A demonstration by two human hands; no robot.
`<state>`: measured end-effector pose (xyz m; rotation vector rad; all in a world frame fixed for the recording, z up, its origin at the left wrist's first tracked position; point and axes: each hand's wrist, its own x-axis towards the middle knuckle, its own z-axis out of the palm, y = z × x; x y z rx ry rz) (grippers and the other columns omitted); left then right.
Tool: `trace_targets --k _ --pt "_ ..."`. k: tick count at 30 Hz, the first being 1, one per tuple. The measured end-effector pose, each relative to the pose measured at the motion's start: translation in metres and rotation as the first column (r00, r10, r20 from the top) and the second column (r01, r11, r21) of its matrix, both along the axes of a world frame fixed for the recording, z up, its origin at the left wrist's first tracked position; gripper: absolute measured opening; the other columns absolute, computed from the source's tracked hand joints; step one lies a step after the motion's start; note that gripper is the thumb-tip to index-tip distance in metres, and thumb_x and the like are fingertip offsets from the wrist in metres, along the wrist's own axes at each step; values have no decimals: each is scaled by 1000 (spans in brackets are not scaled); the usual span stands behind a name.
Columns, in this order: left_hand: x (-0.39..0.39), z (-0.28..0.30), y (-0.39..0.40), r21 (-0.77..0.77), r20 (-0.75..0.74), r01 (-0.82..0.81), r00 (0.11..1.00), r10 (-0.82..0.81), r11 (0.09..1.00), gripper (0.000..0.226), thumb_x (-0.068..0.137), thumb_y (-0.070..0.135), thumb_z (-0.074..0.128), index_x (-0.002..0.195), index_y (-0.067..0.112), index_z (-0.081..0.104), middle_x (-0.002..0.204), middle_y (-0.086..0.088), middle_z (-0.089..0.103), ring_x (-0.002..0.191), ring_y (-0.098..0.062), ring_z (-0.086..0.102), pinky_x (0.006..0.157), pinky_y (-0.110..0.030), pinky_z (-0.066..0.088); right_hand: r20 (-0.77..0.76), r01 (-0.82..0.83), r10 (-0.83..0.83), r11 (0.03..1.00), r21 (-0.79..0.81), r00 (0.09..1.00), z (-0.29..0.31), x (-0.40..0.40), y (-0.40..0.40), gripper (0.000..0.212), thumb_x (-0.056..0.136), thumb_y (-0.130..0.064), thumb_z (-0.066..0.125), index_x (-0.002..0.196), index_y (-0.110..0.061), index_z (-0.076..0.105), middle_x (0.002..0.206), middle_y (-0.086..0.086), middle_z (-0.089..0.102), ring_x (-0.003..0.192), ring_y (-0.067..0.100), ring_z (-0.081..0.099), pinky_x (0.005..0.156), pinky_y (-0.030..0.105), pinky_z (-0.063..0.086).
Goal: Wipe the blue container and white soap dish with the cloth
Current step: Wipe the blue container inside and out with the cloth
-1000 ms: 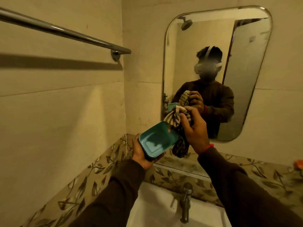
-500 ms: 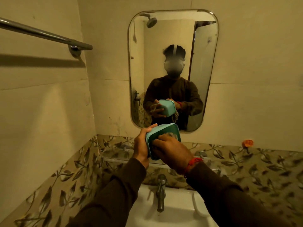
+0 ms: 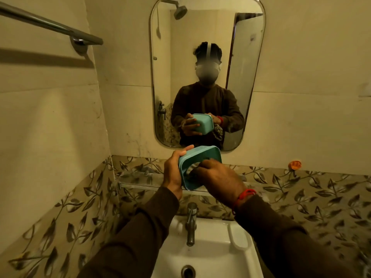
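Blue plastic catches the eye first: the blue container (image 3: 200,157) is held up in front of the mirror (image 3: 251,77), above the white sink (image 3: 210,257) and its metal tap (image 3: 191,223), tipped so its open mouth faces back toward the person. Their left hand (image 3: 173,173) grips it from the left side, thumb hooked over the top rim and fingers wrapped round behind. Their right hand (image 3: 218,177) is pushed into the opening, curled round the striped cloth (image 3: 190,170), of which only a small bunch shows inside the box. A red thread (image 3: 244,196) circles the right wrist, and both arms wear dark brown sleeves. The mirror shows the container's outer side, the left hand's fingers spread across it, with cloth hanging below. On the sink's right edge sits a white soap dish (image 3: 239,236), untouched. A steel towel rail (image 3: 50,27) crosses the left wall.
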<state>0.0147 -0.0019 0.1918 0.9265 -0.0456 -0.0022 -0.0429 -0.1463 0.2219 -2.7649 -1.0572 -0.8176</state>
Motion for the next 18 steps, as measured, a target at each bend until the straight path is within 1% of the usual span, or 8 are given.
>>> trace_targets --k 3,5,7,9,12,14,17,18 --pt "-2 -7 -2 -22 6 31 1000 -31 999 43 90 28 48 121 9 71 121 -22 70 100 -34 68 85 -40 56 -168 -124 145 983 134 975 -2 -4 11 25 90 -17 63 115 -15 67 110 7 65 104 24 61 86 36 54" --pt "-1 -12 -1 -47 6 47 999 -46 998 43 88 28 48 120 9 70 117 -21 71 99 -34 69 85 -40 56 -211 -51 74 992 112 975 1 1 8 28 92 -23 60 120 -20 64 116 5 63 109 23 57 87 40 53" --pt "0 -14 -1 -56 8 62 998 -61 997 49 85 30 49 124 8 66 118 -22 69 103 -36 67 91 -45 53 -158 85 -86 996 -12 984 3 10 1 34 91 -27 60 126 -25 59 123 3 58 116 25 52 88 42 52" --pt "1 -14 -2 -53 25 80 997 -79 995 55 82 33 51 129 8 62 123 -22 66 109 -37 63 99 -49 49 -91 189 -195 979 -73 977 4 16 -4 35 91 -31 59 126 -27 57 126 3 55 120 27 48 86 41 52" --pt "5 -15 -1 -58 27 79 997 -78 995 56 78 35 54 127 10 66 124 -22 66 110 -37 62 104 -52 45 -28 238 -240 969 -68 970 -3 19 -1 35 91 -31 60 125 -24 57 123 7 55 115 30 48 81 40 51" --pt "7 -14 0 -64 21 75 997 -74 995 48 85 31 49 124 10 68 121 -21 67 109 -36 62 104 -51 45 -33 245 -247 968 -63 968 -11 19 5 36 92 -32 59 126 -20 56 121 10 55 112 31 48 84 40 50" --pt "10 -20 1 -47 19 86 996 -85 995 39 89 28 45 107 12 76 107 -17 73 97 -32 70 90 -42 55 -200 206 -199 978 16 959 -17 19 14 38 94 -35 56 127 -16 53 125 10 53 114 29 48 92 40 48" --pt "10 -22 1 -33 12 92 996 -92 995 39 88 29 46 104 12 77 106 -17 74 97 -32 70 89 -42 55 -254 189 -176 981 30 951 -16 19 15 38 95 -35 55 127 -15 54 126 10 54 115 28 50 94 40 48"
